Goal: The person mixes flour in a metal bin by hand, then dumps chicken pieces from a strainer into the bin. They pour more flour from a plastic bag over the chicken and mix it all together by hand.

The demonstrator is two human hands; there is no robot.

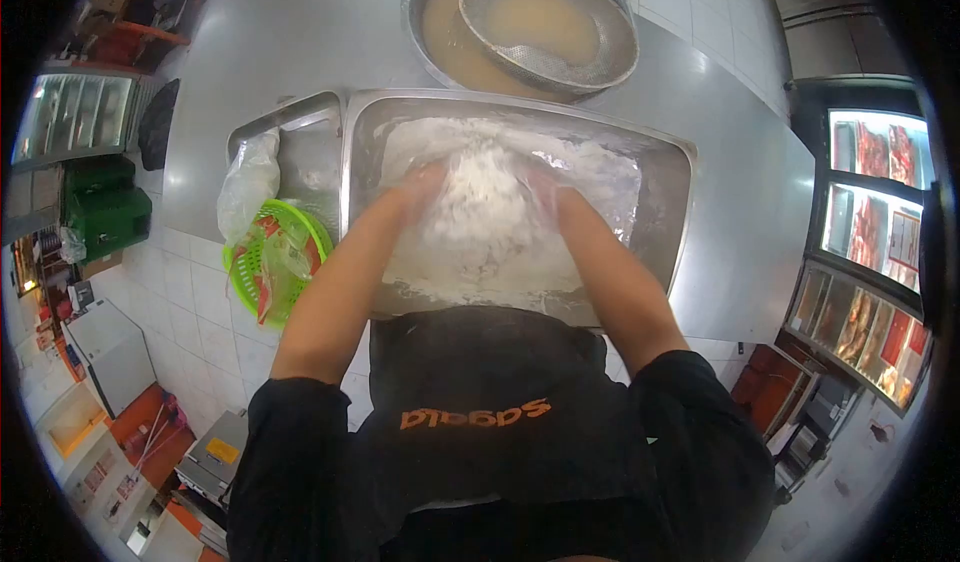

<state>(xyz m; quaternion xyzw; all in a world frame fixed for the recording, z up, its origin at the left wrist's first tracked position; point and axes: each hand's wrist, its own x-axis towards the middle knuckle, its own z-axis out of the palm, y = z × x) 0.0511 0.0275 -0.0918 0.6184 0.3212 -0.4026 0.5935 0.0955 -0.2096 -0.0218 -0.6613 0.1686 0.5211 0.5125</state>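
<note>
A heap of white flour-like powder [487, 197] fills the middle of a deep rectangular metal tray [665, 177]. My left hand [425, 184] is at the heap's left side, dusted white and partly sunk in the powder. Opposite it, my right hand [545, 194] touches the heap's right side, also coated. Motion smears the fingers of both hands, and powder covers part of them. Whether pieces of food lie inside the heap is hidden. Loose powder coats the tray's floor and far wall.
Beyond the tray stands a large metal bowl [412, 12] of cloudy tan liquid, with a mesh strainer [632, 47] resting in it. To the left are a smaller metal tray [320, 167], a plastic bag [250, 187] and a green basket [240, 280]. A steel table [745, 192] carries the trays.
</note>
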